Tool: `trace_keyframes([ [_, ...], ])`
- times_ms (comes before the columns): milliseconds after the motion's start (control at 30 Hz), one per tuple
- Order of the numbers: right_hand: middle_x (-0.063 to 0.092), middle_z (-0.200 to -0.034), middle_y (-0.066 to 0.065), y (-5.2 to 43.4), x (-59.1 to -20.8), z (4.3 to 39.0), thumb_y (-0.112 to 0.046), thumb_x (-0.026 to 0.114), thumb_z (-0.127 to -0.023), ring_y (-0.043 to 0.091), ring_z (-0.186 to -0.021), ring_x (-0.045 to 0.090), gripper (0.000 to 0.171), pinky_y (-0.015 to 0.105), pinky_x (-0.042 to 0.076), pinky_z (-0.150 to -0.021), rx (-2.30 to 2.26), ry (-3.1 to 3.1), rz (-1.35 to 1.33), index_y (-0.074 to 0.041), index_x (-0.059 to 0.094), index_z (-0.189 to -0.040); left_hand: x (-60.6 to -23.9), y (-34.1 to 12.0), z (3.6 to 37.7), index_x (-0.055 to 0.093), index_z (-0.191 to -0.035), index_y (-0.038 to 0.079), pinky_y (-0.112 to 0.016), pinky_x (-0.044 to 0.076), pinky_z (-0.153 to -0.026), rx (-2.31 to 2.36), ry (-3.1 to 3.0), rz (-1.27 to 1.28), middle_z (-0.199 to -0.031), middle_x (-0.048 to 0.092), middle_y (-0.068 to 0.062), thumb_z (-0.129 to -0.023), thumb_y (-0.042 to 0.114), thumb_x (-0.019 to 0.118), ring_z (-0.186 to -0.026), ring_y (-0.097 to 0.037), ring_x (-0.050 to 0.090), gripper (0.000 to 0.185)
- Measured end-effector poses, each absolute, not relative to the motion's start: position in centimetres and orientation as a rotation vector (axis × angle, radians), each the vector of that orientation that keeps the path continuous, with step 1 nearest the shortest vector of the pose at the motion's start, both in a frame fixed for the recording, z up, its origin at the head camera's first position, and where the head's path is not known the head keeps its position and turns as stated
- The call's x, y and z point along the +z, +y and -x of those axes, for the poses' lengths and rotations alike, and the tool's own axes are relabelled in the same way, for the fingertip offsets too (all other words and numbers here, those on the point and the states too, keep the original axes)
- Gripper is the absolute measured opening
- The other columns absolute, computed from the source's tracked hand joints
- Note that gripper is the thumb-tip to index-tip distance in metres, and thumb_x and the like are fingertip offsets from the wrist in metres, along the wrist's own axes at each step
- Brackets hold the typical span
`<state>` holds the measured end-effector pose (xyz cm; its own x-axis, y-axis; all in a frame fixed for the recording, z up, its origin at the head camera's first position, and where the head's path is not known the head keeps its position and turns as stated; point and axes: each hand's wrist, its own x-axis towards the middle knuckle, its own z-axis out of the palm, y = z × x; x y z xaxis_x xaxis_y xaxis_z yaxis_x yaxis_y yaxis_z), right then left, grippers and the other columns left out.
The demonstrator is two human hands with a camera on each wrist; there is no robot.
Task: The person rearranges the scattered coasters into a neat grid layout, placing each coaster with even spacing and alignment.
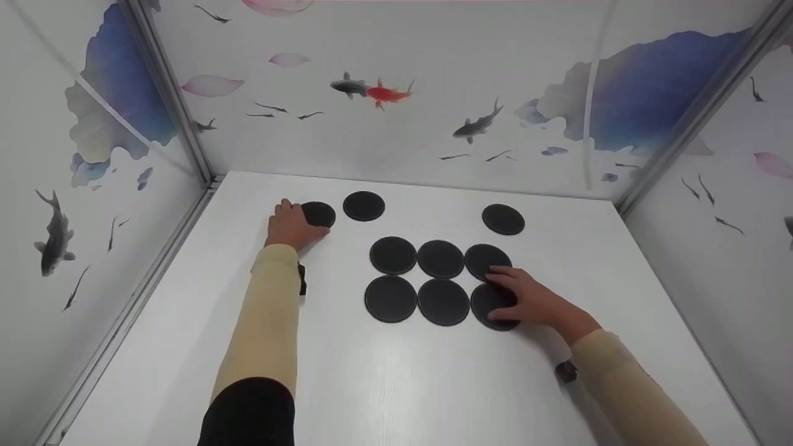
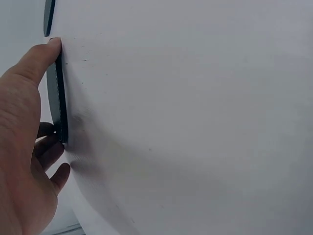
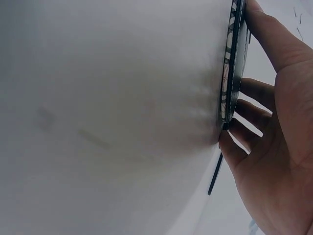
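At the far left of the table, my left hand [image 1: 291, 224] grips a black round coaster [image 1: 320, 214] by its edges. Its thumb [image 2: 53, 46] is at one edge in the left wrist view, with fingers at the opposite edge. My right hand [image 1: 530, 300] holds the nearer right coaster [image 1: 485, 301] of a block of two rows of three. In the right wrist view a patterned underside [image 3: 227, 63] shows along that coaster, which has a stitched rim. Right fingertips overlap the coaster behind it [image 1: 482, 259] in the head view; whether they touch it I cannot tell.
Another coaster [image 1: 363, 205] lies just right of the left hand's one, and a separate one [image 1: 503, 219] is at the back right. The white table [image 1: 384, 384] meets walls printed with fish on the left, back [image 1: 409, 142] and right.
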<state>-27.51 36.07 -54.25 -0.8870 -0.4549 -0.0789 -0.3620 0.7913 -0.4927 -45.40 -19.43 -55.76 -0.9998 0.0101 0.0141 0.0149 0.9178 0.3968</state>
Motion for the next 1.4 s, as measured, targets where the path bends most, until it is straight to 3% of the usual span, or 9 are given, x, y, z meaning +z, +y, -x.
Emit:
trace_keyframes([
  [167,0.037,-0.175,0.017,36.1,-54.3,27.4,-0.053,0.090,-0.092,0.047,-0.160,0.034,0.093,0.065,0.036,-0.125,-0.703,2.792,0.643,-0.007,0.053,-0.164,-54.3,-19.1,44.2,0.041,-0.161,-0.014,-0.058,0.033,-0.128,-0.646,-3.089,0.023,-0.165,0.035,-0.036,-0.092,0.066,0.078,-0.155,-0.046,0.035,0.112],
  [433,0.037,-0.175,0.017,36.3,-54.2,27.4,-0.053,0.090,-0.092,0.046,-0.160,0.033,0.092,0.064,0.036,-0.125,-0.730,2.787,0.648,-0.008,0.054,-0.164,-55.7,-18.1,46.3,0.035,-0.162,-0.018,-0.065,0.033,-0.125,-0.570,-3.105,-0.058,-0.170,0.026,-0.040,-0.086,0.077,0.077,-0.158,-0.050,0.028,0.129],
  [900,0.037,-0.175,0.017,36.1,-54.3,27.5,-0.053,0.089,-0.093,0.045,-0.160,0.033,0.093,0.063,0.036,-0.125,-0.724,2.777,0.638,-0.007,0.052,-0.165,-56.6,-17.8,46.9,0.044,-0.155,-0.020,-0.063,0.038,-0.123,-0.573,-3.039,-0.105,-0.163,0.033,-0.042,-0.083,0.075,0.078,-0.153,-0.052,0.034,0.124],
  [1200,0.039,-0.174,0.017,36.2,-54.5,27.6,-0.052,0.089,-0.093,0.045,-0.159,0.035,0.091,0.064,0.037,-0.125,-0.730,2.798,0.664,-0.006,0.054,-0.163,-54.8,-17.7,46.1,0.047,-0.149,-0.023,-0.060,0.041,-0.121,-0.656,-3.049,-0.119,-0.151,0.042,-0.043,-0.080,0.066,0.084,-0.141,-0.055,0.044,0.118],
  [1400,0.038,-0.175,0.016,36.3,-54.5,27.6,-0.053,0.090,-0.092,0.045,-0.160,0.035,0.092,0.063,0.037,-0.125,-0.713,2.793,0.664,-0.007,0.053,-0.164,-54.6,-18.0,45.8,0.045,-0.151,-0.021,-0.059,0.041,-0.122,-0.730,-3.071,-0.120,-0.150,0.041,-0.040,-0.078,0.064,0.086,-0.143,-0.054,0.042,0.120],
])
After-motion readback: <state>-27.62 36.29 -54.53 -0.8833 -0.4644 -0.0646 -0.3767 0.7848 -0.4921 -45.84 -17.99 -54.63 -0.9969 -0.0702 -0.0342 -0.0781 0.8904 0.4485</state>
